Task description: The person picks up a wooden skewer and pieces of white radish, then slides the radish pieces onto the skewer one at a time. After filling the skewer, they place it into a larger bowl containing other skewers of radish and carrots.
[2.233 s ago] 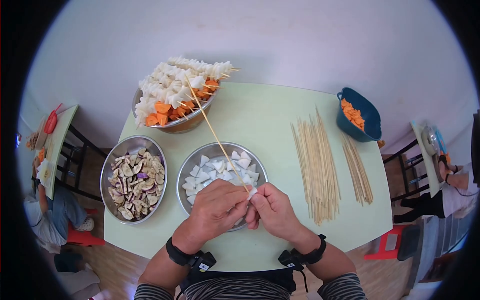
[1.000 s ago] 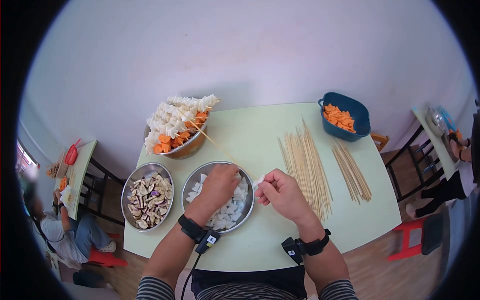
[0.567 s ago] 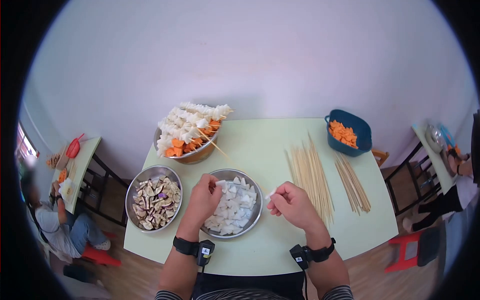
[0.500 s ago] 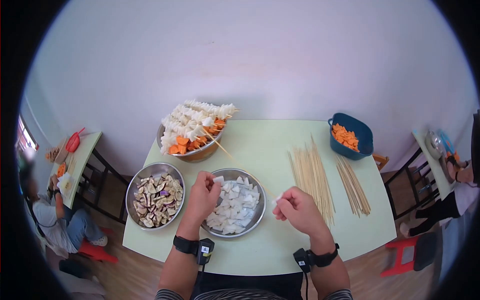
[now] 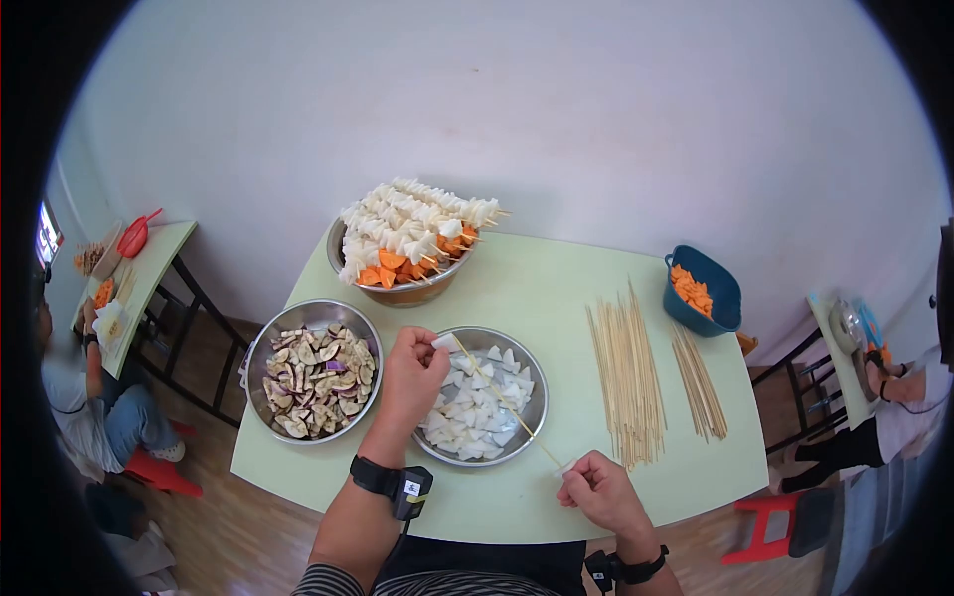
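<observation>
My left hand (image 5: 415,375) pinches a white radish piece (image 5: 446,343) above the steel bowl of cut white pieces (image 5: 475,407). A bamboo skewer (image 5: 505,400) slants down across that bowl, its upper end at the pinched piece. At its lower end, the fingers of my right hand (image 5: 602,493) are closed on it. A whitish piece (image 5: 566,468) shows beside those fingers, partly covered by them. To the left stands a steel bowl of cut eggplant (image 5: 316,385).
Loaded white and orange skewers (image 5: 417,226) fill a steel bowl at the back left. Bare bamboo skewers (image 5: 628,382) lie in two bunches on the right. Behind them is a blue basin (image 5: 727,306) with orange pieces. People sit or stand at side tables (image 5: 164,260).
The skewer, earlier pointing toward the loaded bowl, now has its upper end at the piece in my left hand. My right hand has moved down toward the table's front edge.
</observation>
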### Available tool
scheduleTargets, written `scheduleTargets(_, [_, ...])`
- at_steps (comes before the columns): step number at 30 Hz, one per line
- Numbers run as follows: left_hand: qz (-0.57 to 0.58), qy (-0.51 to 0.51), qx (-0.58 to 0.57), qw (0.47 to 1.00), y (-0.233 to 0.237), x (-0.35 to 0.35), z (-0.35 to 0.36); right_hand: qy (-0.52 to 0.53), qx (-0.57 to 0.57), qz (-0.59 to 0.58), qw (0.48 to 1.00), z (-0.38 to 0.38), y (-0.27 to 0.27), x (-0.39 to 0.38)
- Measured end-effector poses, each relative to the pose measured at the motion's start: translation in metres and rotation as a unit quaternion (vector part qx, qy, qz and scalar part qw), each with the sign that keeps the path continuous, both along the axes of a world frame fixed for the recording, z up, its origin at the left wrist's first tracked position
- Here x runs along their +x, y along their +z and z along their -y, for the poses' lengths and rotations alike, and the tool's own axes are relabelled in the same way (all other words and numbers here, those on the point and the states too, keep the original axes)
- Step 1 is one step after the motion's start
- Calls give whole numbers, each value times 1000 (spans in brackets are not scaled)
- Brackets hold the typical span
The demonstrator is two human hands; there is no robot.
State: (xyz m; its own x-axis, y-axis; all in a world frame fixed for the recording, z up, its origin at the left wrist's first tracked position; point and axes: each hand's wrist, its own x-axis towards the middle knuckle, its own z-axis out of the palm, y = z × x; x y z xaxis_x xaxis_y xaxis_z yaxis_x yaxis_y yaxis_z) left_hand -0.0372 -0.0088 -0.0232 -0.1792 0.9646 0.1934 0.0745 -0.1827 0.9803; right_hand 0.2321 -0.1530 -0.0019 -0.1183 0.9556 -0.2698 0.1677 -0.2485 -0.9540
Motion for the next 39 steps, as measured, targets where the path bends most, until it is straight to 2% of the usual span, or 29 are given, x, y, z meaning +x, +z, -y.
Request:
scheduleTargets(19, [-73,33,1,997,-3,2,1,-10,-10,-13,1000,21,-13,-1])
scheduleTargets(39, [-90,29,15,995,5,5,6,-13,-51,11,999,22,-12,-7])
